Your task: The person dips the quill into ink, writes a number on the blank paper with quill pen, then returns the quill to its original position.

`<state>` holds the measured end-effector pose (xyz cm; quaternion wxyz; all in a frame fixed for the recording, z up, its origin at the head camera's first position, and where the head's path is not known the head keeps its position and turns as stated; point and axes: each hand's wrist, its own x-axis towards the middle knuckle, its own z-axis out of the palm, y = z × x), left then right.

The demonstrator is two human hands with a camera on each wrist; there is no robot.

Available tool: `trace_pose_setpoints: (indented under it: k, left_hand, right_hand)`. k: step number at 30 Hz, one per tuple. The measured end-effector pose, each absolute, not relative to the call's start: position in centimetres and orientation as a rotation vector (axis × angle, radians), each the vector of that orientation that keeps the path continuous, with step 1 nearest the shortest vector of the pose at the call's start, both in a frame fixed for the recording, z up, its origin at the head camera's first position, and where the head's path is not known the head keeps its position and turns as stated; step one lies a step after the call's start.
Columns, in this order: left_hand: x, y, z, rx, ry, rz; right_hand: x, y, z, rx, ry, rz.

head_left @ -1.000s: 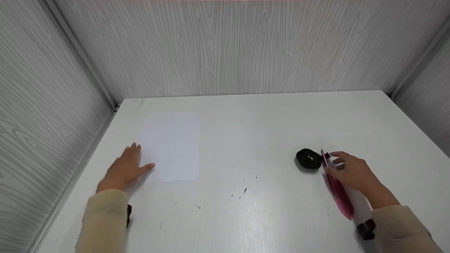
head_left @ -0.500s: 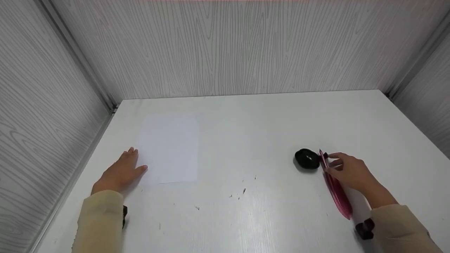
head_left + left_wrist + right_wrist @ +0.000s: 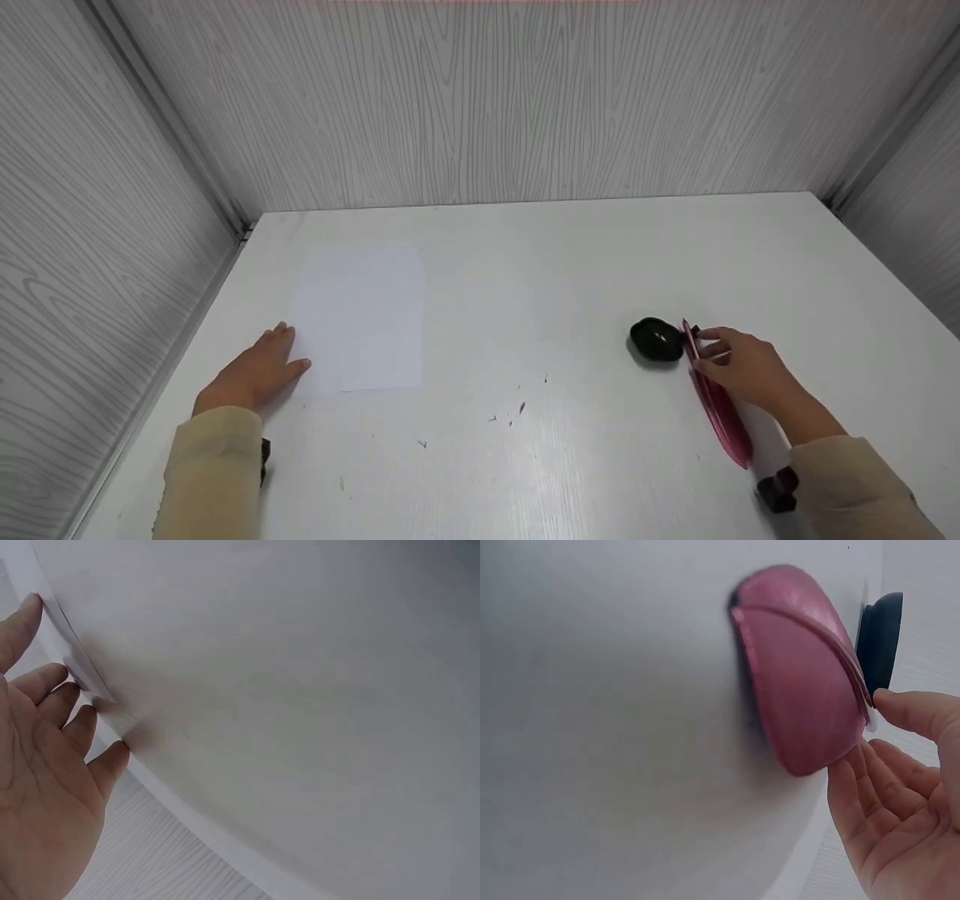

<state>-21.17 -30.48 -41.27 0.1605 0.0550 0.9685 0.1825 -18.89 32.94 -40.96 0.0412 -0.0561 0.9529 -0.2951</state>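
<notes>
A sheet of white paper [image 3: 360,319] lies flat on the left part of the white table. Beside its left edge rests my left hand [image 3: 253,370], fingers extended and thumb spread toward the sheet; the left wrist view has the fingertips [image 3: 112,754] down near the paper's edge. On the right lies a long, glossy pink case [image 3: 726,424], narrow at its far end. My right hand [image 3: 750,375] pinches the case near that end, thumb on one side and fingers on the other. Touching or close by is a black, shiny rounded object [image 3: 656,339]; its kind cannot be told.
Small dark marks [image 3: 522,407] dot the tabletop [image 3: 525,292] near the middle. Grey wood-grain panels [image 3: 480,105] enclose the table at the back and both sides. A small black device [image 3: 778,489] sits at the right wrist.
My left hand has drawn back slightly toward me and left, off the paper's edge. The right fingers have closed in on the pink case, which stays in place.
</notes>
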Motion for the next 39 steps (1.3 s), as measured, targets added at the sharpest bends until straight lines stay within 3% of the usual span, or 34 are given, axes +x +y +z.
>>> trace_pose_setpoints:
  k: [25, 39]
  left_hand:
    - [-20.9, -29.6, -41.4, 0.169, 2.815, 0.437]
    - [-19.6, -27.8, -41.3, 0.174, 2.851, 0.438]
  right_hand:
    - [-19.0, 33.3, -41.1, -0.170, 2.884, -0.983]
    - [-18.5, 33.4, -40.6, -0.282, 2.733, -1.252]
